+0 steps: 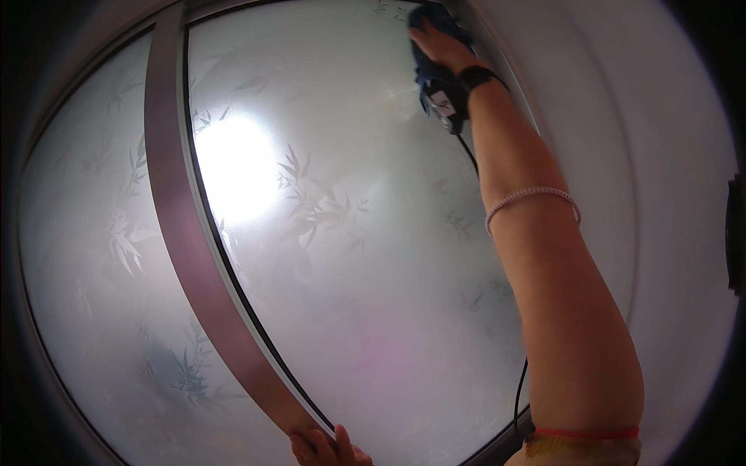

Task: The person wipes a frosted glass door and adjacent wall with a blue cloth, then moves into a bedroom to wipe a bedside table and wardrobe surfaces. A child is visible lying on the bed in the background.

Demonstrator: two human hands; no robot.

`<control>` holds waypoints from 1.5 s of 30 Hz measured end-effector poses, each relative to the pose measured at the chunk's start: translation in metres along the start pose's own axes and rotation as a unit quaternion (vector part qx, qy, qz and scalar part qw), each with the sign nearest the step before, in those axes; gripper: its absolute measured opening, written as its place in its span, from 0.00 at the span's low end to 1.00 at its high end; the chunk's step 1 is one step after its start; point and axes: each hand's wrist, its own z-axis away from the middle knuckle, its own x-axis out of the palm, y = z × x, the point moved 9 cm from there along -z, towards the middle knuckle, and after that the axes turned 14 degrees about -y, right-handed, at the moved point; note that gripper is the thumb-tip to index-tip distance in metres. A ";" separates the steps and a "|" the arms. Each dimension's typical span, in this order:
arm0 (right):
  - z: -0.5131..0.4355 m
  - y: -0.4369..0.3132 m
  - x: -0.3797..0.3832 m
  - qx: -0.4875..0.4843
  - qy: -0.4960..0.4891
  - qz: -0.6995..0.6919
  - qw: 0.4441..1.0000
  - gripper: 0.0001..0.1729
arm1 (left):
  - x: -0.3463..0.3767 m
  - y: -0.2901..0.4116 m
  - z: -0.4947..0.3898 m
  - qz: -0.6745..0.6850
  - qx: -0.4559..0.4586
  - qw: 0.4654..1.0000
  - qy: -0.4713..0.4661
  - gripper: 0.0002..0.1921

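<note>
My right hand (440, 49) is at the upper right corner of a frosted glass pane (349, 279). It presses a dark blue cloth (432, 70) against the glass, with cloth showing on both sides of the fingers. At the bottom, the fingers of my left hand (326, 448) touch the lower visible part of a brownish frame bar (198, 256); the palm is out of view. Faint bamboo-leaf patterns (315, 204) cover the pane, and small dark marks like handwriting (390, 11) show near its top edge.
A second frosted pane (99, 221) lies left of the bar. A small black device (446, 108) sits by my right wrist strap (481, 76), its black cable (521, 390) running down along my arm. A pale wall (670, 233) stands to the right. Bright light (236, 169) glares on the glass.
</note>
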 end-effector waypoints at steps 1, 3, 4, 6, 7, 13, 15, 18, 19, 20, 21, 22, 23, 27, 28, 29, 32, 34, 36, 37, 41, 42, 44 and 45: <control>0.010 0.027 -0.002 0.037 -0.019 -0.024 0.999 0.48 | 0.000 0.001 0.000 0.003 -0.004 1.000 -0.002 0.23; 0.027 0.056 -0.009 0.039 -0.001 -0.001 0.999 0.48 | 0.000 0.003 -0.001 0.012 -0.011 1.000 -0.003 0.23; 0.033 0.059 -0.009 0.017 0.010 0.013 1.000 0.48 | -0.001 0.004 -0.001 0.018 -0.013 1.000 -0.001 0.23; 0.041 0.068 -0.009 0.046 0.022 0.006 0.999 0.46 | -0.002 0.005 0.002 0.032 -0.018 0.999 0.005 0.24; 0.047 0.068 -0.012 0.063 0.031 -0.009 0.998 0.45 | 0.000 0.005 0.005 0.034 -0.016 0.999 0.001 0.24; 0.060 -0.001 -0.050 0.091 0.037 -0.016 0.995 0.39 | 0.003 0.022 0.043 0.013 0.003 1.000 -0.016 0.30; 0.046 -0.079 -0.045 0.002 0.038 0.070 0.997 0.37 | 0.000 0.024 0.060 -0.019 0.011 0.999 -0.025 0.26; 0.040 -0.183 -0.037 -0.055 0.070 0.118 0.989 0.29 | -0.006 0.030 0.074 -0.038 0.031 0.998 -0.026 0.26; 0.045 -0.215 -0.038 -0.087 0.074 0.099 0.989 0.27 | -0.009 0.031 0.076 -0.036 0.029 0.998 -0.034 0.26; 0.053 -0.251 -0.041 -0.119 0.077 0.081 0.987 0.25 | -0.013 0.034 0.077 -0.034 0.028 0.998 -0.041 0.26; 0.070 -0.278 -0.046 -0.140 0.092 0.033 0.985 0.24 | -0.016 0.040 0.077 -0.033 0.030 0.998 -0.047 0.26; 0.084 -0.310 -0.050 -0.179 0.074 0.024 0.981 0.24 | -0.024 0.046 0.077 -0.029 0.032 0.998 -0.035 0.25; 0.106 -0.340 -0.054 -0.223 0.060 -0.007 0.973 0.24 | -0.036 0.054 0.084 -0.041 0.025 0.998 -0.036 0.25; 0.174 -0.307 -0.113 -0.209 0.062 0.015 0.976 0.24 | -0.053 0.132 0.086 -0.026 0.023 0.999 -0.028 0.25; 0.188 -0.292 -0.134 -0.217 0.074 0.039 0.973 0.24 | -0.061 0.152 0.092 -0.025 0.024 0.999 -0.022 0.25; 0.195 -0.265 -0.150 -0.209 0.062 0.064 0.974 0.24 | -0.064 0.175 0.095 -0.022 0.027 0.999 -0.016 0.25; 0.223 -0.123 -0.190 -0.140 0.019 0.148 0.979 0.25 | -0.064 0.282 0.109 -0.028 0.046 0.998 -0.011 0.25; 0.228 -0.031 -0.236 -0.119 0.036 0.098 0.987 0.26 | -0.060 0.330 0.099 -0.039 0.058 0.997 -0.040 0.26; 0.238 0.056 -0.281 -0.111 0.063 0.099 0.987 0.29 | -0.063 0.383 0.083 -0.085 0.067 0.993 -0.038 0.27; 0.242 0.092 -0.306 -0.121 0.068 0.106 0.985 0.30 | -0.068 0.417 0.076 -0.103 0.066 0.992 -0.035 0.27; 0.265 0.243 -0.421 -0.141 0.092 0.105 0.980 0.31 | -0.108 0.548 0.054 -0.075 0.061 0.993 -0.067 0.25; 0.271 0.276 -0.450 -0.140 0.097 0.106 0.980 0.29 | -0.121 0.582 0.046 -0.109 0.060 0.991 -0.045 0.25; 0.289 0.364 -0.504 -0.108 0.098 0.149 0.978 0.27 | -0.138 0.656 0.032 -0.120 0.067 0.990 -0.038 0.25; 0.300 0.423 -0.539 -0.077 0.093 0.189 0.974 0.25 | -0.144 0.706 0.022 -0.125 0.077 0.988 -0.038 0.25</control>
